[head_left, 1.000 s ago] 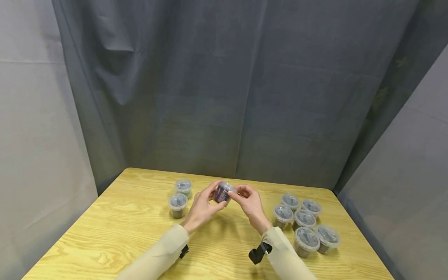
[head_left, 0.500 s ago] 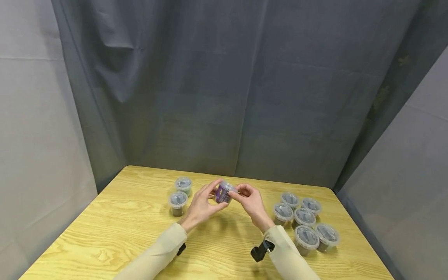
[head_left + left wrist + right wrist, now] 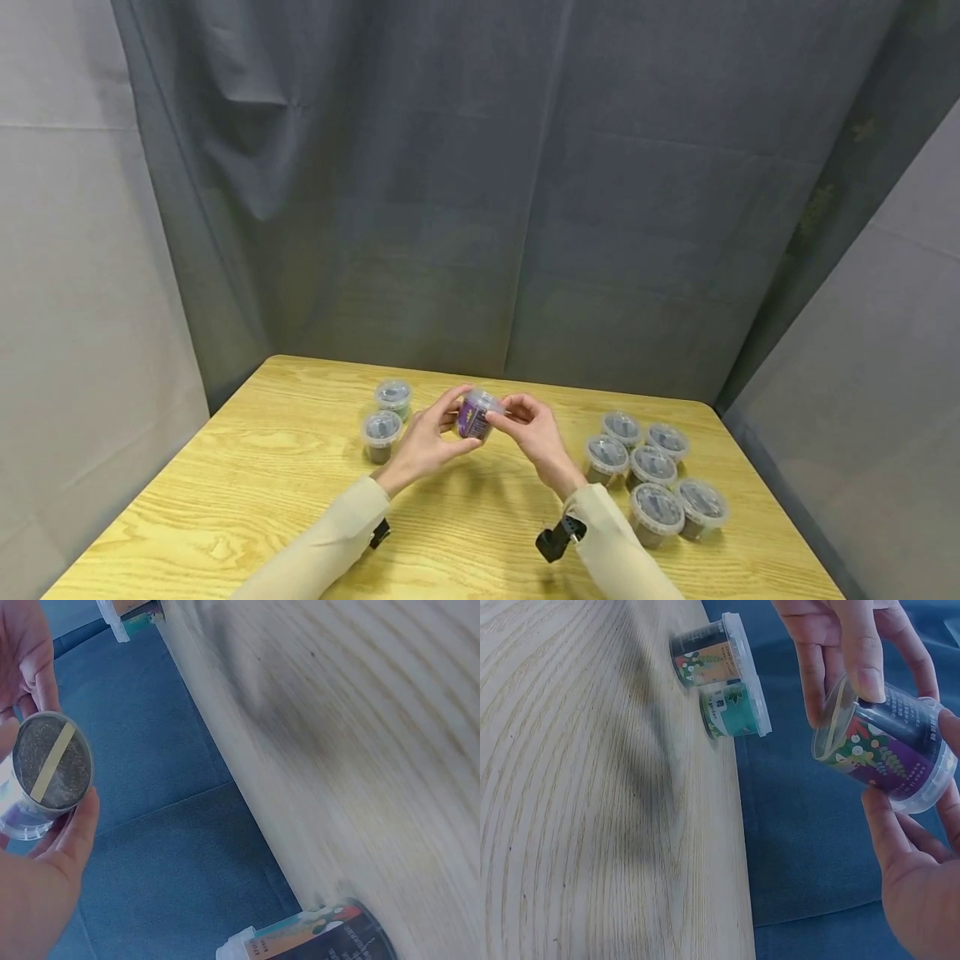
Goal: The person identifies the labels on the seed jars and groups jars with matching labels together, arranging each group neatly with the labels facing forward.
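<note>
A small clear plastic tub with a purple and dark printed label is held tilted above the table between both hands. My left hand grips its body between thumb and fingers. With thumb and fingers my right hand pinches the tub at its lid end. In the right wrist view, flowers and leaves decorate the tub's label, and the translucent lid points toward the right hand. A pale strip crosses the tub's dark base in the left wrist view.
Two lidded tubs, one in front and one behind, stand left of the hands; one label is orange, the other green. Several similar tubs stand grouped at the right. A grey curtain hangs behind the wooden table.
The tub has turned in my hands, so more of its purple label faces the head camera. Both hands stay on it, the left shifting slightly left. The standing tubs have not moved.
</note>
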A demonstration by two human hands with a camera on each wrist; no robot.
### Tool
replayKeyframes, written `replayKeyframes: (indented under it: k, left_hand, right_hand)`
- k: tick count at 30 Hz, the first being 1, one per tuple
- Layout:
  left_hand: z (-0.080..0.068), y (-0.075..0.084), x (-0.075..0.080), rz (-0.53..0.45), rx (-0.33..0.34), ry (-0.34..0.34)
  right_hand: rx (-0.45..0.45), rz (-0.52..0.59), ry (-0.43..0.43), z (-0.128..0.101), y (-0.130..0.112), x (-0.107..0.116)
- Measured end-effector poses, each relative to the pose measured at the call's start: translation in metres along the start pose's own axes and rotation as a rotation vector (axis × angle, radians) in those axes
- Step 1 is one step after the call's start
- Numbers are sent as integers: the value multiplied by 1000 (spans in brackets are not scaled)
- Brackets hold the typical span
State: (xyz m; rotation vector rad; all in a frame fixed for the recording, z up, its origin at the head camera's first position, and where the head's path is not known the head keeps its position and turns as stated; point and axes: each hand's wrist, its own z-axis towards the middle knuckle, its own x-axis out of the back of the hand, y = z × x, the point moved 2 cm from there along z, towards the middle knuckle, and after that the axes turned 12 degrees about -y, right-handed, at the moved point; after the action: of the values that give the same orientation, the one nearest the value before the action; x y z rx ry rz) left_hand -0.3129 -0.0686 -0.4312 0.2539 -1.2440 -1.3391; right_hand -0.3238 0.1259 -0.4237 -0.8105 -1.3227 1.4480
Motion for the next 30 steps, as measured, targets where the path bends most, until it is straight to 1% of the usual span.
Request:
replayKeyframes:
  k: [4, 8, 12, 17, 27, 30]
  left_hand:
    - [-3, -2, 0, -9, 2, 9]
    - [-6, -3, 0, 32, 12, 17]
    - [-8, -2, 0, 64, 5, 24]
    - [-8, -3, -2, 63, 20, 25]
    - [-8, -4, -3, 71, 38, -6]
    - [-8, -5, -4, 88, 35, 3]
  right_hand:
    - [9, 6, -28, -1, 1, -3]
    - [18, -5, -38, -1, 1, -6]
    - [18, -23, -26, -1, 1, -9]
    - [15, -12, -15, -1, -1, -11]
    - [0, -17, 4, -3, 0, -10]
    - [3, -28, 8, -2, 0, -12]
